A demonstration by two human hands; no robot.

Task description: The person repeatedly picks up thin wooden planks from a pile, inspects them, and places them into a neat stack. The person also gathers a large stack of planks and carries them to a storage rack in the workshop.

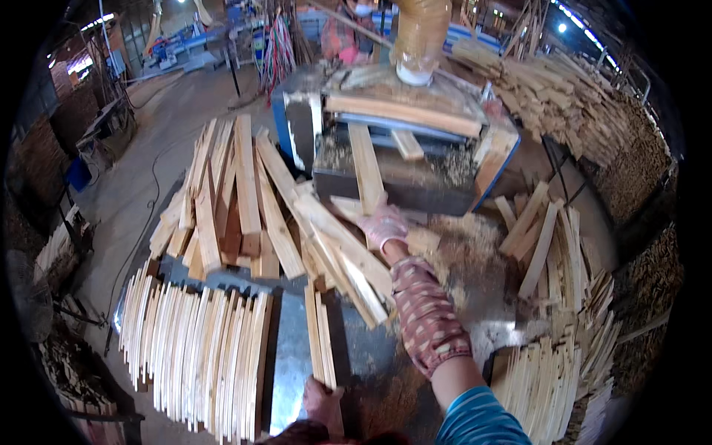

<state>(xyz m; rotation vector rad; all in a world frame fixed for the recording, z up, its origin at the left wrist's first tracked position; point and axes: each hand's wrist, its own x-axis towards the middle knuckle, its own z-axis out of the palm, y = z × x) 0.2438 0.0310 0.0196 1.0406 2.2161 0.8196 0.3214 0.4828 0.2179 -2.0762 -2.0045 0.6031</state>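
Note:
My right hand [383, 225], in a pale glove with a patterned sleeve above it, reaches forward and closes on the near end of a wooden board [365, 165]. That board's far end lies in the mouth of a planer-like woodworking machine [393, 182]. A shorter wood piece [407, 144] sits in the same opening, to the board's right. Close to my body, my left hand [322, 403] is wrapped round the near ends of a few narrow wooden slats [320, 337], which lie on edge on the metal table [291, 356].
A row of upright slats [200, 356] stands at the left. Behind it spreads a loose heap of boards [241, 185]. More slats [540, 386] are stacked at the right, and sawdust [475, 252] covers the table. A wrapped duct [420, 33] rises from the machine. A person [347, 37] is in the background.

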